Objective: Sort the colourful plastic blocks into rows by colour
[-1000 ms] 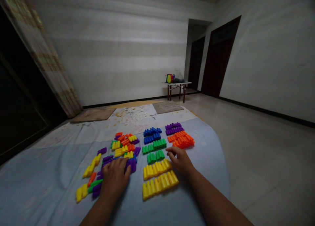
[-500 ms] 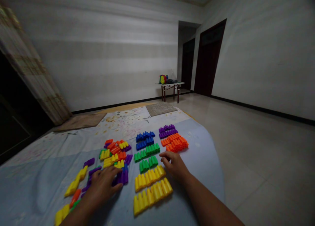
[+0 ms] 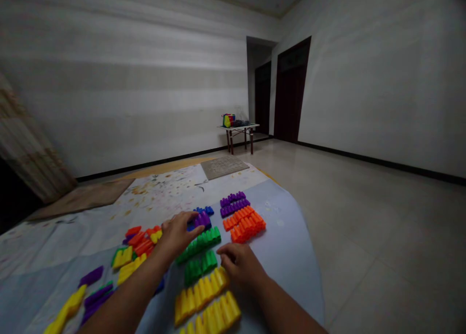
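My left hand is closed on a purple ribbed plastic block, held between thumb and fingers over the blue blocks, which it partly hides. Loosely curled, with nothing visible in it, my right hand rests beside the green blocks and the yellow rows. Farther off lie purple rows and orange rows. Under and beyond my left forearm is a mixed pile of orange blocks, yellow blocks and others, partly covered by the arm.
A flowered cloth covers the table, whose rounded edge runs along the right. Loose purple blocks and a yellow piece lie at the near left. Two mats lie toward the far side. A small table holding a colourful bag stands by the wall.
My left hand has moved from the mixed pile forward and right to the blue blocks, with a purple block in it. My right hand stays beside the rows. The view has turned slightly right.
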A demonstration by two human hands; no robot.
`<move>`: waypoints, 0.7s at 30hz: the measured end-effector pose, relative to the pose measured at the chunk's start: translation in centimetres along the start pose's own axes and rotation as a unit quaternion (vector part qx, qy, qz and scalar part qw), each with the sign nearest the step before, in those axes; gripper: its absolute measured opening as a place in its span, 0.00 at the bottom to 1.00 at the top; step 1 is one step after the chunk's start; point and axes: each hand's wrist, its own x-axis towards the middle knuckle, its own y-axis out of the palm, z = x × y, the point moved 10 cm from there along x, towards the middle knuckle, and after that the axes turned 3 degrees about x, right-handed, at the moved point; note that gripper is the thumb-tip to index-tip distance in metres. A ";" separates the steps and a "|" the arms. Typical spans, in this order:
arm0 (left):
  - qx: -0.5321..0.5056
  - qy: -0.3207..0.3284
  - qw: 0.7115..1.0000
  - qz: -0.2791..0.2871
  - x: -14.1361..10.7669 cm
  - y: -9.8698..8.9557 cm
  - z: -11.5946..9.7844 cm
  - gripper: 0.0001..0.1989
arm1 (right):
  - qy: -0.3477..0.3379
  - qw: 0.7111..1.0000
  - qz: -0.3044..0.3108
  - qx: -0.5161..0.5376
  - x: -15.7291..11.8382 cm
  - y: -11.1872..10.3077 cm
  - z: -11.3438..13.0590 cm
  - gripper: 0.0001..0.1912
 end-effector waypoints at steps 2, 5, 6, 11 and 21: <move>-0.002 0.001 1.000 0.003 2.1 0.7 -1.9 0.21 | 0.002 1.000 0.003 -0.006 0.0 0.2 -0.1 0.13; -0.002 0.015 1.000 0.006 5.0 2.1 -4.5 0.21 | 0.016 1.000 0.002 -0.017 -0.1 0.4 -0.3 0.13; -0.003 0.019 1.000 0.010 6.0 2.6 -5.3 0.21 | 0.022 1.000 0.002 -0.020 -0.1 0.4 -0.4 0.13; -0.007 0.020 0.999 0.041 10.2 6.0 -8.2 0.22 | 0.026 0.999 0.003 -0.036 -0.1 0.9 -0.4 0.13; 0.008 0.022 0.995 0.096 13.4 11.4 -10.8 0.17 | 0.021 0.997 -0.013 -0.078 0.5 1.9 -1.3 0.12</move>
